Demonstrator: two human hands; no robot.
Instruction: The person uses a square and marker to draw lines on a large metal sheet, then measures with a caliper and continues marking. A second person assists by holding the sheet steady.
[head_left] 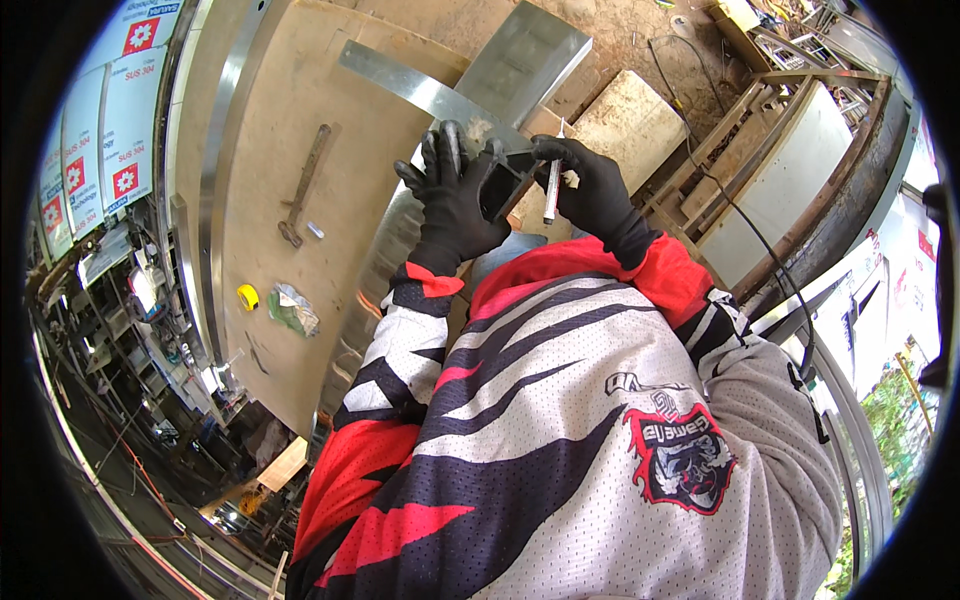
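My left hand (452, 190), in a black glove, lies with its fingers spread over the near end of a long flat metal strip (395, 78). My right hand (592, 185), also gloved in black, is closed around a slim white marker (552, 192) that points down toward my body. Between the two hands is a dark angular frame-like piece (512, 187); its exact kind is unclear, and the gloves partly hide it. Just beyond the hands, a grey metal box-shaped piece (525, 62) touches or overlaps the strip.
On the tan worktop to my left lie a hammer (305, 188), a yellow tape measure (248, 297) and a crumpled plastic bag (293, 309). A stained pale board (630, 130) and a wooden frame (765, 150) stand at right. A black cable (745, 205) crosses there.
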